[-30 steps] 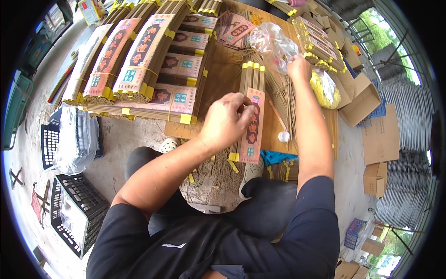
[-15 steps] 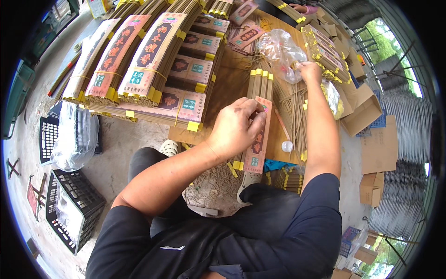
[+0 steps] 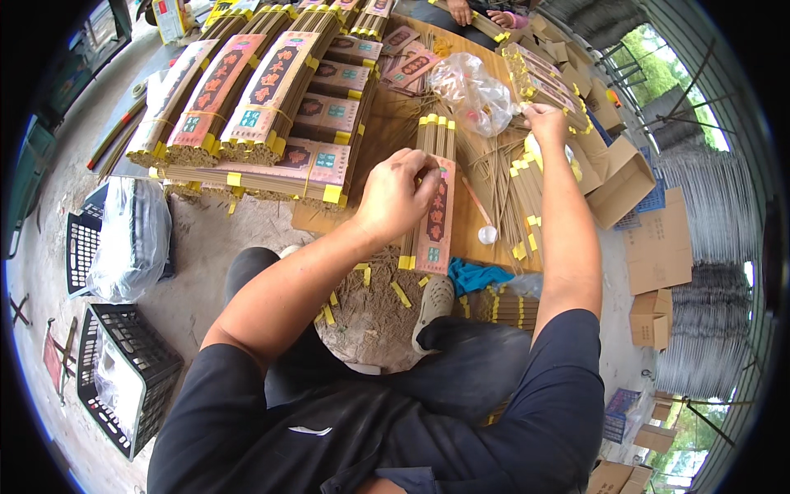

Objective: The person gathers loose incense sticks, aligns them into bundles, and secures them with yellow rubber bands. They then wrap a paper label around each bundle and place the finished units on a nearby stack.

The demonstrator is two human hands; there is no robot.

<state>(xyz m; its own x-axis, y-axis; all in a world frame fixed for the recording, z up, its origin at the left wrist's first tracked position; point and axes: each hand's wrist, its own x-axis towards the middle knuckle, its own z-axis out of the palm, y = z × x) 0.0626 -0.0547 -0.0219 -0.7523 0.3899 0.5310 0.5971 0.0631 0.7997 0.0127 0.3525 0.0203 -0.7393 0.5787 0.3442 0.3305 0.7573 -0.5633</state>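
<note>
My left hand (image 3: 398, 194) is closed, thumb against bent fingers, over the left edge of a pink paper label (image 3: 438, 222). What its fingertips hold, if anything, is hidden. The label lies lengthwise on a bundle of thin brown incense sticks (image 3: 436, 137) with yellow ends. Farther right, my right hand (image 3: 546, 125) has its fingers pinched together beside a clear plastic bag (image 3: 473, 92). I cannot make out what is in that pinch. Loose incense sticks (image 3: 492, 177) lie between my hands, near a thin stick with a round white end (image 3: 487, 235).
Labelled incense bundles (image 3: 276, 95) are stacked at the left of the wooden table (image 3: 378, 140). More labels (image 3: 411, 67) lie at the back. Another person's hands (image 3: 461, 11) hold sticks beyond. Cardboard boxes (image 3: 623, 183) stand right, black crates (image 3: 132, 362) left on the floor.
The view has shifted, showing more of the other person's hands at the far side. My left hand stays over the label; my right hand stays pinched beside the plastic bag.
</note>
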